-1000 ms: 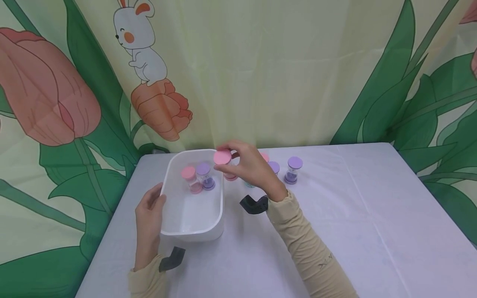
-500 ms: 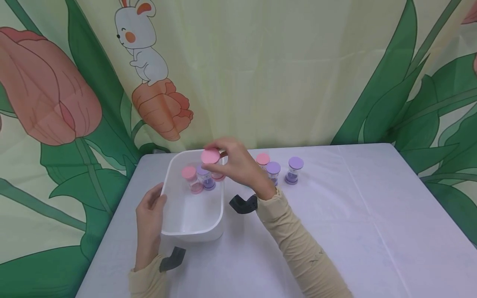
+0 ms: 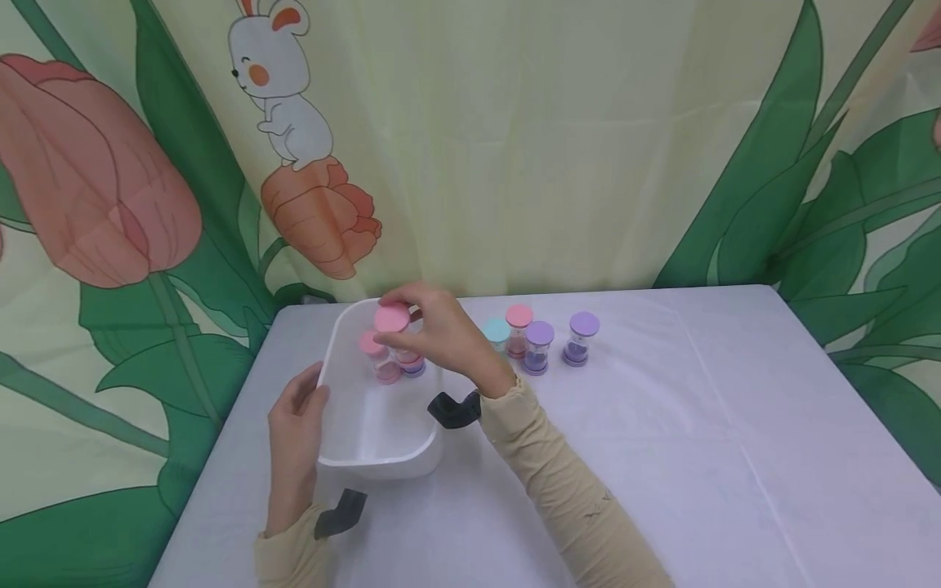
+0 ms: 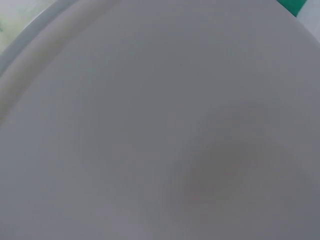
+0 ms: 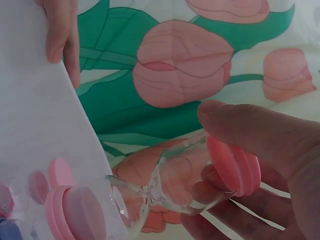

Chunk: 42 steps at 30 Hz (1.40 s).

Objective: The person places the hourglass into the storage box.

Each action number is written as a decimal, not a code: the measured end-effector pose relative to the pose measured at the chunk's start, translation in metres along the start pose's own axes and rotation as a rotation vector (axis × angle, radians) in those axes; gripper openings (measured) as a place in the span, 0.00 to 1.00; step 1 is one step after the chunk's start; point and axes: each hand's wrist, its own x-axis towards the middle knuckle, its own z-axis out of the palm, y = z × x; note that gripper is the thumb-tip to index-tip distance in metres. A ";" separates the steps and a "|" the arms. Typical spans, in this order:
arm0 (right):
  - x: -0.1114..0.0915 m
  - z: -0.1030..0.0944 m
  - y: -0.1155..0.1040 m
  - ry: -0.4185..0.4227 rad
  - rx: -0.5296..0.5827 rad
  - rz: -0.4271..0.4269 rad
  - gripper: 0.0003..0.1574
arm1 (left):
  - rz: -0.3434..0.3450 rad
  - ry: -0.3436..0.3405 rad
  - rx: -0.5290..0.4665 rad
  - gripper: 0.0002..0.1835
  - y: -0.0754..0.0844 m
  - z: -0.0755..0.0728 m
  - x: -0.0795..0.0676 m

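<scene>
Over the far end of a white plastic bin (image 3: pixel 378 470), my right hand (image 3: pixel 441 331) holds a pink-capped hourglass (image 3: pixel 392 318) by its upper cap, thumb on one side and fingers on the other. The right wrist view shows its clear glass waist and pink sand (image 5: pixel 86 215) at the lower end. My left hand (image 3: pixel 292 420) grips the bin's left wall, thumb and fingers on either side of the rim. Inside the bin stand another pink hourglass (image 3: pixel 373 343) and a purple one (image 3: pixel 415 370), mostly hidden behind the held one. Bin wall (image 4: pixel 150 100) fills the left wrist view.
Right of the bin, on the white-clothed table (image 3: pixel 662 457), stand a teal hourglass (image 3: pixel 496 330), a pink one (image 3: pixel 519 316) and two purple ones, one nearer (image 3: pixel 540 333) and one farther right (image 3: pixel 584 324). A curtain (image 3: pixel 551 163) with printed tulips hangs behind.
My right hand has carried the pink hourglass left, from beside the bin's right rim to over its inside. The teal hourglass has come into sight. My left hand stays on the bin.
</scene>
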 end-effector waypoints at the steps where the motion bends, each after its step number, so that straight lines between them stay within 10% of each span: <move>1: 0.001 0.002 0.000 -0.003 0.000 0.008 0.26 | -0.001 -0.002 0.001 0.25 0.001 -0.001 -0.001; 42: 0.019 0.057 0.019 -0.142 -0.101 0.064 0.22 | 0.039 0.009 0.009 0.24 -0.004 0.000 0.000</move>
